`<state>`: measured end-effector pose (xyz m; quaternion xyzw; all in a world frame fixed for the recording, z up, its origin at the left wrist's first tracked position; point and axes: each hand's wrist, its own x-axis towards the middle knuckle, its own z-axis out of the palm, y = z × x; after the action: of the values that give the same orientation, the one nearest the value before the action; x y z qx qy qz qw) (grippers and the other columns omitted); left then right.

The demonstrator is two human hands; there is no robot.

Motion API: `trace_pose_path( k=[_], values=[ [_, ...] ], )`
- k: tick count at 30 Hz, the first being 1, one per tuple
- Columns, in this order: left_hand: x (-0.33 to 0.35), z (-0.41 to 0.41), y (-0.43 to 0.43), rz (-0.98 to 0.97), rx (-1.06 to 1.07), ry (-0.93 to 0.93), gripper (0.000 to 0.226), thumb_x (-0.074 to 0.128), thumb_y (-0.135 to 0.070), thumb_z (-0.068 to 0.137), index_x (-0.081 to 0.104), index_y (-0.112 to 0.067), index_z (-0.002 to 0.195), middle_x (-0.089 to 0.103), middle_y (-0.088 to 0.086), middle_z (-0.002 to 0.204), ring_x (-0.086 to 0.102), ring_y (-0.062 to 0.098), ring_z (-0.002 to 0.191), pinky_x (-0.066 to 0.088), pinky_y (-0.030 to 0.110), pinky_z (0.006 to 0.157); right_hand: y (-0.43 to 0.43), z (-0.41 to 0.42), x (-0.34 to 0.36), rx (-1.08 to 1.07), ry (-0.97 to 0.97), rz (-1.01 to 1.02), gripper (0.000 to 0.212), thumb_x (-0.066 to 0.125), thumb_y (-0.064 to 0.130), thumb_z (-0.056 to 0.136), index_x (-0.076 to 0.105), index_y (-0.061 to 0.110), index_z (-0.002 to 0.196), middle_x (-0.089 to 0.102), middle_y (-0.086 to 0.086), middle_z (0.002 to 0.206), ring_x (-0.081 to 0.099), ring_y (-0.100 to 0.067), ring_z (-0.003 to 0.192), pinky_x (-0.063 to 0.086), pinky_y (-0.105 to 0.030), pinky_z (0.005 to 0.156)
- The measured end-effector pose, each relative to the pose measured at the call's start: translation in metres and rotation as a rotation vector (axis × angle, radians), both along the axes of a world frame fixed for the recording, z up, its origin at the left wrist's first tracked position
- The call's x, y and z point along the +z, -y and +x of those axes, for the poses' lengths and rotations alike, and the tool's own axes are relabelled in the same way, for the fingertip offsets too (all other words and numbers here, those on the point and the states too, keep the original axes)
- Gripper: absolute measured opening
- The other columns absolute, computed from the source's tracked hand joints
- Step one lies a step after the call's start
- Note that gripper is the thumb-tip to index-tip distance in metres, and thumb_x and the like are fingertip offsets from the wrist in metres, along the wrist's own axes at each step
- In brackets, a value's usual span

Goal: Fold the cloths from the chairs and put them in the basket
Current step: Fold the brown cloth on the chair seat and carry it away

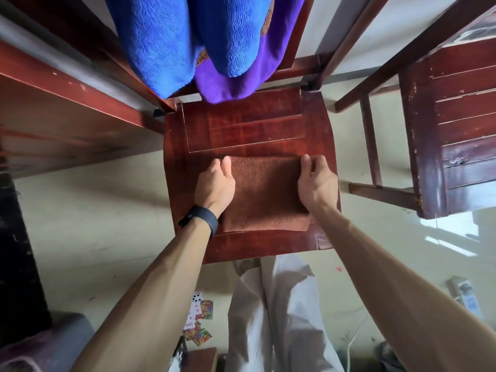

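On the chair seat (241,130), the folded brown cloth (265,191) lies between the left hand (214,183) and right hand (316,181), each seemingly pinching a far corner.

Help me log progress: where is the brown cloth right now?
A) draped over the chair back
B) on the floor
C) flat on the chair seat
C: the folded brown cloth lies on the chair seat, with the left hand and right hand holding its far corners.

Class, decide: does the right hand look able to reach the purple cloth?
Probably yes: only bare chair seat separates the right hand from the purple cloth, though it now grips the brown towel.
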<state>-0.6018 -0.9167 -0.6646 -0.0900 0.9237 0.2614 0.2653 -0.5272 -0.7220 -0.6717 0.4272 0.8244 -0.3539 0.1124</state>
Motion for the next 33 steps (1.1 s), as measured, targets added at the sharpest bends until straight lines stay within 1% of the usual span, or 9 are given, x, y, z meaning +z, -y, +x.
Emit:
trace_pose_path(
  k=[8, 12, 14, 16, 18, 20, 22, 25, 33],
  values=[
    [-0.001, -0.002, -0.003, -0.169, -0.063, -0.066, 0.051, 0.028, -0.056, 0.102, 0.055, -0.014, 0.096, 0.068, 0.021, 0.097, 0.062, 0.044, 0.094, 0.038, 0.038, 0.067, 0.007, -0.003, -0.004, 0.061, 0.005, 0.129, 0.031, 0.031, 0.054, 0.103, 0.038, 0.025, 0.095, 0.068, -0.011, 0.104, 0.063, -0.041, 0.092, 0.037, -0.039, 0.072],
    [0.003, 0.001, -0.007, -0.320, -0.102, -0.149, 0.052, 0.026, -0.058, 0.100, 0.054, -0.014, 0.097, 0.069, 0.017, 0.092, 0.065, 0.042, 0.088, 0.039, 0.039, 0.065, 0.005, -0.004, -0.006, 0.002, 0.006, 0.116, 0.037, 0.038, 0.065, 0.097, 0.037, 0.028, 0.098, 0.059, 0.002, 0.096, 0.057, -0.029, 0.084, 0.037, -0.037, 0.073],
    [0.008, 0.013, -0.005, -0.329, -0.103, -0.276, 0.043, 0.034, -0.052, 0.100, 0.055, -0.015, 0.104, 0.066, 0.014, 0.101, 0.061, 0.039, 0.093, 0.042, 0.042, 0.070, 0.008, 0.000, -0.003, -0.102, -0.036, 0.094, 0.047, 0.042, 0.071, 0.092, 0.043, 0.025, 0.102, 0.055, 0.004, 0.100, 0.054, -0.023, 0.086, 0.038, -0.036, 0.076],
    [0.011, 0.034, -0.001, -0.309, -0.218, -0.439, 0.040, 0.045, -0.044, 0.097, 0.057, -0.016, 0.123, 0.060, 0.012, 0.123, 0.055, 0.034, 0.110, 0.042, 0.046, 0.085, 0.016, 0.010, 0.002, -0.125, -0.144, 0.205, 0.049, 0.047, 0.064, 0.095, 0.053, 0.017, 0.109, 0.056, -0.005, 0.107, 0.055, -0.029, 0.096, 0.040, -0.038, 0.085],
    [0.009, 0.053, 0.000, -0.221, -0.432, -0.510, 0.052, 0.046, -0.040, 0.097, 0.047, -0.019, 0.144, 0.045, 0.007, 0.149, 0.042, 0.027, 0.136, 0.034, 0.048, 0.106, 0.030, 0.025, 0.008, 0.006, -0.264, 0.368, 0.037, 0.050, 0.044, 0.100, 0.059, 0.012, 0.116, 0.058, -0.011, 0.119, 0.054, -0.033, 0.108, 0.038, -0.039, 0.093],
    [0.001, 0.061, -0.005, -0.148, -0.577, -0.473, 0.061, 0.043, -0.040, 0.098, 0.031, -0.022, 0.155, 0.024, -0.001, 0.163, 0.019, 0.019, 0.151, 0.019, 0.050, 0.118, 0.047, 0.037, 0.009, 0.248, -0.311, 0.402, 0.035, 0.045, 0.032, 0.103, 0.057, 0.016, 0.131, 0.054, -0.005, 0.140, 0.049, -0.026, 0.130, 0.035, -0.038, 0.104],
    [-0.010, 0.059, -0.008, -0.149, -0.607, -0.410, 0.063, 0.040, -0.040, 0.099, 0.024, -0.025, 0.157, 0.015, -0.003, 0.166, 0.008, 0.016, 0.153, 0.012, 0.052, 0.121, 0.057, 0.042, 0.000, 0.468, -0.266, 0.384, 0.045, 0.038, 0.031, 0.105, 0.047, 0.019, 0.147, 0.041, 0.000, 0.158, 0.031, -0.017, 0.149, 0.026, -0.042, 0.116],
    [-0.030, 0.054, 0.001, -0.194, -0.606, -0.360, 0.063, 0.035, -0.046, 0.100, 0.015, -0.034, 0.158, 0.007, -0.008, 0.167, 0.002, 0.013, 0.154, 0.009, 0.056, 0.121, 0.047, 0.040, -0.020, 0.638, -0.145, 0.400, 0.054, 0.031, 0.039, 0.107, 0.027, 0.026, 0.159, 0.021, 0.004, 0.168, 0.012, -0.013, 0.155, 0.014, -0.054, 0.123],
    [-0.050, 0.057, 0.010, -0.188, -0.539, -0.396, 0.069, 0.034, -0.057, 0.097, 0.008, -0.037, 0.158, 0.000, -0.006, 0.167, -0.002, 0.014, 0.154, 0.004, 0.059, 0.118, 0.040, 0.048, -0.039, 0.575, -0.138, 0.452, 0.066, 0.034, 0.049, 0.104, 0.017, 0.022, 0.162, 0.013, 0.002, 0.170, 0.007, -0.013, 0.156, 0.008, -0.058, 0.123]
  ],
)
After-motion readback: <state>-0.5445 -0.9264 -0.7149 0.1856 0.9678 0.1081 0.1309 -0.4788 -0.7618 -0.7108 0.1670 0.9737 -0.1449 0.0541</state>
